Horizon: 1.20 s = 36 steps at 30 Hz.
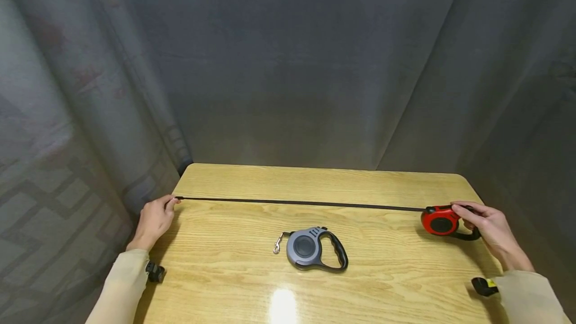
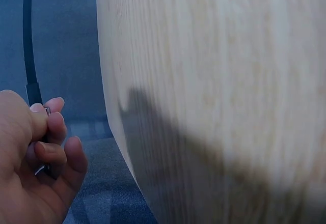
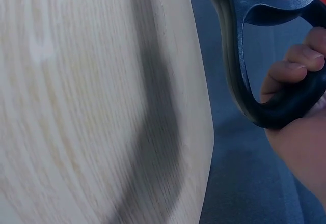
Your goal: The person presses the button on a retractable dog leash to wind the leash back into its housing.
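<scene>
A red retractable leash (image 1: 440, 222) with a black handle (image 3: 254, 81) sits at the table's right edge, and my right hand (image 1: 488, 229) grips that handle. Its black cord (image 1: 297, 203) runs taut across the wooden table (image 1: 225, 284) to the left edge. There my left hand (image 1: 155, 219) pinches the cord's end (image 2: 31, 94) between thumb and fingers; the clip is mostly hidden in the hand. A grey retractable leash (image 1: 310, 248) with a black handle and a metal clip (image 1: 277, 246) lies untouched near the table's middle.
Grey curtain (image 1: 288, 64) hangs behind and to both sides of the table. A patterned floor (image 1: 40, 214) shows at the left. Both hands are at the table's side edges.
</scene>
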Available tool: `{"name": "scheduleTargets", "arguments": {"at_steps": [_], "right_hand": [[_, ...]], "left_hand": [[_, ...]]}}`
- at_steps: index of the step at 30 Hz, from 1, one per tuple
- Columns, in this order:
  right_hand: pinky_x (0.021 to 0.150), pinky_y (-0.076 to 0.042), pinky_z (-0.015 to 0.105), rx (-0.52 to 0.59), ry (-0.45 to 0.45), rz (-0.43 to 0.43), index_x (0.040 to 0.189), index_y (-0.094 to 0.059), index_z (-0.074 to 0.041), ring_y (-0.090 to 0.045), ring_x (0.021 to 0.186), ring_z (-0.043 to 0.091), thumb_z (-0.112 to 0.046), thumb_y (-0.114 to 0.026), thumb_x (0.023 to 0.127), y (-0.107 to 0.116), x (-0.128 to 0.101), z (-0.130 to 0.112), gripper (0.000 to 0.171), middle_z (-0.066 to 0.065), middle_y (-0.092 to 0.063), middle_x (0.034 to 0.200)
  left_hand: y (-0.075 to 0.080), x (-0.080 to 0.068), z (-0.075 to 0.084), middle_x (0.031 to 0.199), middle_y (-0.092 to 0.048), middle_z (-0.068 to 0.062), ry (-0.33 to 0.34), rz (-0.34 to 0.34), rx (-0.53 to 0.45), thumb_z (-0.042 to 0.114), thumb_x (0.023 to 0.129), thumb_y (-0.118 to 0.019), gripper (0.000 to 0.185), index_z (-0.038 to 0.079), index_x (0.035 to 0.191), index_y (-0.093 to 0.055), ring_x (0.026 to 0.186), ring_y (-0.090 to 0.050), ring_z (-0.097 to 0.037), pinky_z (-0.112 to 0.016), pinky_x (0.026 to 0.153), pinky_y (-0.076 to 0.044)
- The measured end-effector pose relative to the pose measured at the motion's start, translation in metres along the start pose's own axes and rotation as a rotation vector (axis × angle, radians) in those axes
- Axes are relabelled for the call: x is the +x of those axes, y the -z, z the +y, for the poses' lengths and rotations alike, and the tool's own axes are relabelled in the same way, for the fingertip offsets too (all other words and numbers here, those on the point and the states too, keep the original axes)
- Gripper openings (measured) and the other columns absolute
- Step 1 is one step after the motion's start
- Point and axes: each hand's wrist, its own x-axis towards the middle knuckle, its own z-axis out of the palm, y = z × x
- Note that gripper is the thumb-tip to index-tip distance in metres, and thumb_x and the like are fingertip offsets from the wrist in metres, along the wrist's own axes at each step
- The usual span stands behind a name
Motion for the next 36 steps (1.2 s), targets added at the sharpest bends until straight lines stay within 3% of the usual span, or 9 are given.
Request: {"name": "scheduleTargets", "arguments": {"at_steps": [8, 17, 24, 36], "right_hand": [[0.059, -0.036, 0.029, 0.030, 0.005, -0.005, 0.102, -0.084, -0.028, -0.047, 0.066, 0.013, -0.003, -0.065, 0.104, -0.002, -0.001, -0.003, 0.032, -0.012, -0.064, 0.076], [0.058, -0.037, 0.029, 0.014, 0.003, 0.001, 0.099, -0.084, -0.031, -0.048, 0.064, 0.012, -0.004, -0.066, 0.104, -0.006, -0.004, -0.001, 0.033, -0.013, -0.066, 0.075], [0.059, -0.037, 0.029, 0.006, 0.022, -0.003, 0.102, -0.084, -0.029, -0.047, 0.064, 0.013, -0.004, -0.066, 0.104, -0.010, -0.002, -0.004, 0.031, -0.013, -0.066, 0.076], [0.059, -0.036, 0.029, 0.004, 0.002, -0.007, 0.099, -0.084, -0.032, -0.048, 0.064, 0.011, -0.004, -0.067, 0.103, -0.014, -0.004, -0.004, 0.033, -0.014, -0.065, 0.076]], "left_hand": [[0.001, -0.004, -0.002, 0.110, -0.076, -0.029, 0.004, -0.025, -0.010, 0.016, 0.114, -0.048, 0.033, -0.002, 0.114, -0.075, 0.096, -0.070, -0.053, -0.065, 0.081, -0.053], [0.002, -0.003, -0.001, 0.102, -0.076, -0.024, 0.019, -0.046, -0.022, 0.018, 0.114, -0.048, 0.034, -0.001, 0.116, -0.076, 0.087, -0.071, -0.041, -0.050, 0.074, -0.050], [0.002, -0.002, 0.001, 0.107, -0.077, -0.026, 0.015, -0.043, -0.019, 0.016, 0.113, -0.050, 0.031, -0.001, 0.115, -0.076, 0.086, -0.071, -0.038, -0.043, 0.072, -0.048], [0.005, -0.006, 0.004, 0.089, -0.074, -0.018, 0.003, -0.042, -0.047, 0.017, 0.114, -0.050, 0.032, -0.001, 0.115, -0.076, 0.064, -0.057, -0.023, -0.034, 0.062, -0.040]]}}
